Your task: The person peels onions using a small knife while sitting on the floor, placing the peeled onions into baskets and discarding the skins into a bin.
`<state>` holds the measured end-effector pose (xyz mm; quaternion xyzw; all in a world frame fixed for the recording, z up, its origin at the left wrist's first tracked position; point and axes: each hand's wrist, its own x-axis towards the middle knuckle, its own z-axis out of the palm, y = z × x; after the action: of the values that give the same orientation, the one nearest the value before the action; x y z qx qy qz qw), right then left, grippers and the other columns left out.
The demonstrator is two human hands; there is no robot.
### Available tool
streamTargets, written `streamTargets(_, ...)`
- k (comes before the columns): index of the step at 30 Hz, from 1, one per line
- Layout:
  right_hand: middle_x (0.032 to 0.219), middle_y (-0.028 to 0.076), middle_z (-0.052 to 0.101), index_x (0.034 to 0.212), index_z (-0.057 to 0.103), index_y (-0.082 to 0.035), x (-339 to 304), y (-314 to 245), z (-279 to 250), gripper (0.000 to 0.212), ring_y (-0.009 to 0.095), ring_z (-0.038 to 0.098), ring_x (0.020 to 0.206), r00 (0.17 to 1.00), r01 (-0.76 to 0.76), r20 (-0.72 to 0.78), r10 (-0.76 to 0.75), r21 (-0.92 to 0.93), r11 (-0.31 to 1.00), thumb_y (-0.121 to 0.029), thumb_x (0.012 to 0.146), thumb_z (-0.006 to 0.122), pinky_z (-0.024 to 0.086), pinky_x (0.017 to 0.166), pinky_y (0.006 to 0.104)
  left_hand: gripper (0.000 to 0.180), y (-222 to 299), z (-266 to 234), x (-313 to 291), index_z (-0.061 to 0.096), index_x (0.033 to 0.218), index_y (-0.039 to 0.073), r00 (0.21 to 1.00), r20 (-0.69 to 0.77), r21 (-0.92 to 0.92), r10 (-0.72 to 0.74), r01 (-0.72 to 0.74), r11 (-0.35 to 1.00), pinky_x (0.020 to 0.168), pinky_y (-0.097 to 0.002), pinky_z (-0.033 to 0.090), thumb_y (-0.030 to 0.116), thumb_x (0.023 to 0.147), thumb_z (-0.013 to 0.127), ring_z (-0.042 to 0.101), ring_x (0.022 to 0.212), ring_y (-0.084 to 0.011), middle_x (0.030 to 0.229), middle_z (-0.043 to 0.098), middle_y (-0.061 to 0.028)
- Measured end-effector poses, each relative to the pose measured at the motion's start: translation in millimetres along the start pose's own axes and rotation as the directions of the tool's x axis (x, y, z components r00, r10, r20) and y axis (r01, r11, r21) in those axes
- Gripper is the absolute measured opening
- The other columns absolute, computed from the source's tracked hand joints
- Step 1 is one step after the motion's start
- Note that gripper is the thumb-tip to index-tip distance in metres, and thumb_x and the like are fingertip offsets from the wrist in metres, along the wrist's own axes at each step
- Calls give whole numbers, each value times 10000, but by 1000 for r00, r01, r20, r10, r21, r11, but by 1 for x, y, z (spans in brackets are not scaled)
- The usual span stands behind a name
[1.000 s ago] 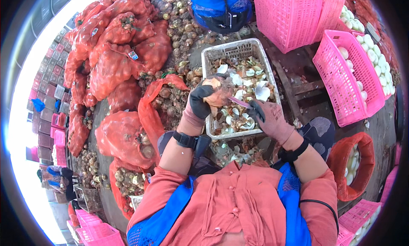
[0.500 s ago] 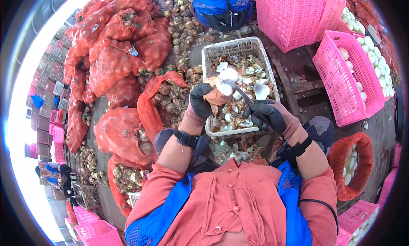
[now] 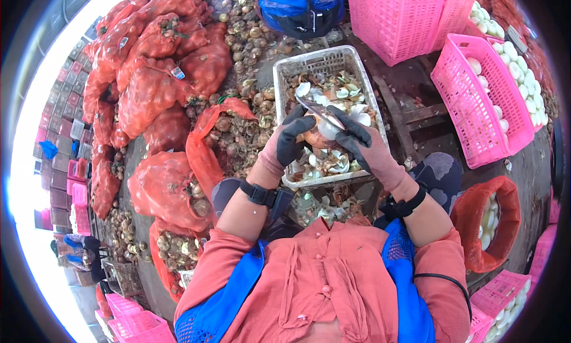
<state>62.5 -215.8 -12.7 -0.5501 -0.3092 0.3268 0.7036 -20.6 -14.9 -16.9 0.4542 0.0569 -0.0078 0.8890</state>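
Over a white plastic crate (image 3: 282, 112) of onion peels, my black-gloved left hand (image 3: 291, 136) is closed around a partly peeled onion (image 3: 326, 129). Brown skin still covers its lower side, while white flesh shows near the top. In my right hand (image 3: 360, 139), also gloved, is a knife (image 3: 316, 109). Its blade slants across the top of the onion, tip toward the upper left; the handle is hidden by my fingers. Right-hand fingers lie against the onion's right side. Loose peels (image 3: 330, 164) fill the crate below both hands.
Red mesh sacks (image 3: 148, 87) of onions are heaped at left, with an opened sack (image 3: 205, 153) and loose unpeeled onions (image 3: 247, 40) nearby. Pink crates (image 3: 482, 105) holding peeled onions stand at right, above a red sack (image 3: 485, 224). Someone in blue (image 3: 302, 10) is across the crate.
My right hand has moved up and left, closer to the onion, and the knife now lies higher across it. The onion has turned in my left hand. The whole view has shifted slightly.
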Motion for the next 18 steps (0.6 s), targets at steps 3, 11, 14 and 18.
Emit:
streamTargets(3,1001,3,667,1419,498,-52,2,16,-7,506,48,575,837,997,-15,-79,7,-110,994,-120,934,627,469,745,198,629,2,10,1,471,1346,5,995,-97,216,27,-5,976,882,-325,526,54,780,742,637,1033,-213,1159,630,-117)
streamTargets(11,672,4,554,1043,610,-77,15,2,-54,185,92,518,497,908,-244,-283,307,238,940,-210,919,643,435,409,248,799,11,11,-10,460,1362,1,984,153,131,96,-116,985,947,-370,517,184,663,799,618,1095,-235,1199,613,-113)
streamTargets(14,682,14,561,1080,571,-85,13,5,-42,218,113,525,497,927,-287,-219,305,112,951,-223,926,639,441,420,271,721,17,15,-12,480,1343,16,973,52,12,227,-228,974,979,-358,489,154,691,756,596,1124,-218,1226,599,-91)
streamTargets(18,873,13,610,1519,341,-133,0,-2,-11,667,73,540,685,976,-37,-213,32,-18,999,-135,912,616,478,593,235,686,17,7,-3,465,1354,17,942,-38,7,334,-334,943,982,-358,488,137,730,723,603,1125,-225,1225,605,-100)
